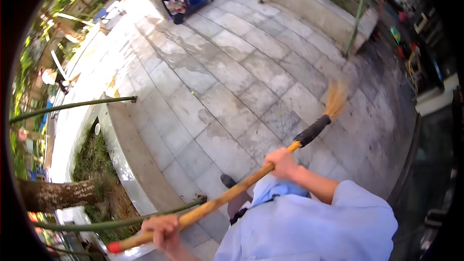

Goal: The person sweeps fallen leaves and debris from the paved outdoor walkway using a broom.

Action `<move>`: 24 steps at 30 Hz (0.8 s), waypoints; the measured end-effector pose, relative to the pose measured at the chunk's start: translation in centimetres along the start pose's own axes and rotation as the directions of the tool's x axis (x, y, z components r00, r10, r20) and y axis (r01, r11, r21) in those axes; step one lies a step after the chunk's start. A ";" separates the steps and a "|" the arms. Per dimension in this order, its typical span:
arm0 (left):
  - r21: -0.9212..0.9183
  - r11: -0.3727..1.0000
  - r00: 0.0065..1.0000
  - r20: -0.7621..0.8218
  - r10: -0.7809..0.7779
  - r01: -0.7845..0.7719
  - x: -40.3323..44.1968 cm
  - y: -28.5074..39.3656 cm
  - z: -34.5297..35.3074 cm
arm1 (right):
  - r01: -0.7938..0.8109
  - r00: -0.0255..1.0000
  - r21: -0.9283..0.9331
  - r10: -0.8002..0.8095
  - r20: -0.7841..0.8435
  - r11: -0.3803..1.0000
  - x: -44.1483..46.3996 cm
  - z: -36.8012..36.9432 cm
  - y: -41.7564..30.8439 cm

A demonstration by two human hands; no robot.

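Observation:
A long wooden broom (pixel 227 194) runs diagonally across the view, from a red-tipped end at lower left to straw-coloured bristles (pixel 336 97) at right. Black wrapping (pixel 313 130) binds the shaft just behind the bristles, which look blurred over the stone paving (pixel 251 87). My right hand (pixel 282 162) is closed around the shaft a little behind the black wrapping. Near the red tip, my left hand (pixel 162 229) also grips the shaft with bent fingers. Whether the bristles touch the ground, I cannot tell.
A low planter wall (pixel 145 159) with a tree trunk (pixel 58 194) and green poles (pixel 77 110) borders the left. Another planter wall (pixel 314 12) stands at upper right. A dark blue cart (pixel 193 2) is at the back. Assorted items line the right edge.

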State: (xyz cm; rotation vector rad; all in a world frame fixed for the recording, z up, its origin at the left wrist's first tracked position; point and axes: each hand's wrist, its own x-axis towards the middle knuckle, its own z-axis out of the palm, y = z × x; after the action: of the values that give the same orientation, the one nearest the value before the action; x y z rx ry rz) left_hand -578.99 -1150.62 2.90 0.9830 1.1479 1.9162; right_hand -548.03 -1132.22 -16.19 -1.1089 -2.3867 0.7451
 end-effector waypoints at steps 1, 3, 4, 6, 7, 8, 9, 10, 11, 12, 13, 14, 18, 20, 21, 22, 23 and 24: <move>-0.076 0.993 0.996 0.028 -0.084 0.086 2.1 -1.3 0.2 | -0.073 0.997 -0.010 0.073 -0.029 0.997 -1.4 0.0 0.4; -0.112 0.972 0.971 0.150 -0.187 0.205 6.4 -3.9 2.0 | -0.251 0.962 -0.031 0.246 -0.119 0.968 -4.2 0.5 0.6; -0.037 0.967 0.953 0.185 -0.239 0.250 7.8 -5.5 2.5 | -0.343 0.925 -0.050 0.328 -0.194 0.938 -5.5 0.4 0.5; -0.183 0.885 0.889 0.261 -0.377 0.429 10.1 -8.7 4.1 | -0.495 0.843 -0.023 0.474 -0.253 0.868 -8.4 1.8 0.3; -0.158 0.864 0.846 0.349 -0.404 0.478 11.2 -9.4 5.5 | -0.524 0.824 -0.010 0.504 -0.258 0.852 -9.6 2.7 -0.7; -0.165 0.831 0.774 0.492 -0.398 0.532 12.2 -10.6 5.8 | -0.614 0.746 0.006 0.583 -0.323 0.789 -10.5 3.6 -1.5; -0.148 0.792 0.704 0.573 -0.420 0.593 12.9 -11.3 6.4 | -0.691 0.661 0.028 0.647 -0.380 0.722 -11.2 4.4 -2.2; -0.145 0.745 0.634 0.644 -0.429 0.651 13.4 -12.2 6.9 | -0.704 0.647 0.036 0.662 -0.379 0.709 -12.3 5.7 -3.0; -0.118 0.714 0.567 0.700 -0.433 0.691 13.8 -12.9 7.4 | -0.754 0.575 0.090 0.719 -0.390 0.651 -13.1 7.1 -3.7; -0.065 0.702 0.518 0.724 -0.456 0.709 14.1 -13.2 8.1 | -0.796 0.499 0.141 0.770 -0.396 0.588 -13.8 8.3 -4.2; -0.008 0.687 0.464 0.744 -0.481 0.726 14.6 -13.1 8.4 | -0.808 0.481 0.147 0.783 -0.394 0.571 -13.7 9.3 -5.2; 0.005 0.675 0.441 0.752 -0.489 0.738 15.3 -13.2 8.4 | -0.808 0.458 0.175 0.786 -0.415 0.563 -13.3 10.5 -6.1; 0.042 0.715 0.389 0.816 -0.427 0.698 19.5 -13.2 7.0 | -0.813 0.428 0.211 0.802 -0.417 0.543 -8.2 13.9 -8.1; 0.052 0.771 0.466 0.770 -0.436 0.635 23.8 -12.6 5.2 | -0.773 0.508 0.203 0.778 -0.371 0.601 -3.7 14.9 -7.1; 0.082 0.810 0.523 0.725 -0.448 0.581 26.3 -12.0 4.0 | -0.736 0.567 0.188 0.744 -0.353 0.650 -0.9 15.3 -6.3; 0.066 0.852 0.567 0.720 -0.401 0.519 28.8 -11.5 2.6 | -0.678 0.641 0.188 0.696 -0.324 0.711 2.4 15.8 -5.4; 0.052 0.887 0.603 0.715 -0.354 0.459 31.4 -11.0 1.0 | -0.619 0.705 0.191 0.646 -0.292 0.762 6.2 16.1 -4.8; 0.068 0.923 0.644 0.697 -0.315 0.379 34.0 -10.2 -0.7 | -0.540 0.766 0.202 0.577 -0.284 0.817 10.8 15.7 -4.6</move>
State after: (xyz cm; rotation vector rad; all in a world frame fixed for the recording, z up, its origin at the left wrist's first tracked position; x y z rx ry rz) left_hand -594.08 -1118.47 2.00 1.1906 0.7141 1.0940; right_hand -565.87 -1130.88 -24.06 -1.7764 -1.7067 0.7787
